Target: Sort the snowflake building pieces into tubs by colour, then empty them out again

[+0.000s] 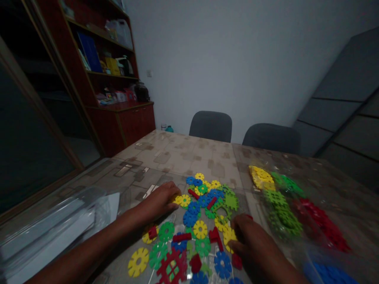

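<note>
Toy building pieces cover the table in a loose pile. My left hand is at the pile's left side, thumb and fingers closed on the edge of a yellow notched disc. Another yellow disc lies against it. At the right side, my right hand has its thumb and fingers around the edge of a yellow notched disc. Between the hands are blue discs, green discs, red bars, a red window piece and a light-green square piece.
To the right lie clear bags of yellow pieces, green pieces, red pieces and blue pieces. Clear plastic packaging is at the left. Two grey chairs stand beyond the patterned table.
</note>
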Demonstrator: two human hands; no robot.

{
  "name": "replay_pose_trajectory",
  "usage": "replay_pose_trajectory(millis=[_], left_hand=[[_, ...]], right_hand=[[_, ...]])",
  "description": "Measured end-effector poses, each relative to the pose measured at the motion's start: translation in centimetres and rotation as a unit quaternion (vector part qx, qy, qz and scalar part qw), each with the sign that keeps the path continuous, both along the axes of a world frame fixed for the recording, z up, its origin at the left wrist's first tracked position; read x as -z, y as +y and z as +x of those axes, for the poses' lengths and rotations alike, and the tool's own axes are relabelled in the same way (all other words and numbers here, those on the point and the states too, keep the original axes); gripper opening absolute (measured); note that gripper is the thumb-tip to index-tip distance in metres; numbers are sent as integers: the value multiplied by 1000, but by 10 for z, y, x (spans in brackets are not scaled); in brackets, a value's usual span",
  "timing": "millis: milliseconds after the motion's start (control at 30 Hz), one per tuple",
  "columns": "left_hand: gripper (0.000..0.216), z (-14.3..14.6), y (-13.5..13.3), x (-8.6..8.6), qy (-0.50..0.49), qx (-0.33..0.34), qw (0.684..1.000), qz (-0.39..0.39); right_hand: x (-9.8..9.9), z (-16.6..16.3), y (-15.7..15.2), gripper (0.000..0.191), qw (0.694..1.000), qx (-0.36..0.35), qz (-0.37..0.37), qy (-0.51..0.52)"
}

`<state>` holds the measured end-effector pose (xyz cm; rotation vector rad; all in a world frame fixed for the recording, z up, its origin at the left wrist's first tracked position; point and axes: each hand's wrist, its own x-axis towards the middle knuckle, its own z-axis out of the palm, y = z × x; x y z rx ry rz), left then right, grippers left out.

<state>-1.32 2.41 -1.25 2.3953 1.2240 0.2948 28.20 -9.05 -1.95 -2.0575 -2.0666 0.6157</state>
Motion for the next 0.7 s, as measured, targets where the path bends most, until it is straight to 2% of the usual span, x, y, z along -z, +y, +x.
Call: replay_pose_trajectory(millis=[167,267,433,567,633,700], left_hand=[[25,-2,2,1,26,-45,998,-17],[23,-3,1,0,28,-62,997,-23],[7,-1,-1,-7,5,-42,998,-44],[13,5,-4,-11,-28,-17,998,-49],[17,10,-11,-10,-78,4,992,-98],[16,16,-22,-8,-169,26,968,-185]], right_hand=[[-4,-4,3,27,997,14,-57,40],[-8,-6,4,30,996,12,-59,70],[-14,0,5,25,991,0,-10,133],[-18,3,7,12,984,-2,49,174],[-19,-3,8,9,974,-5,57,219],[-16,-14,6,9,960,-9,55,273]])
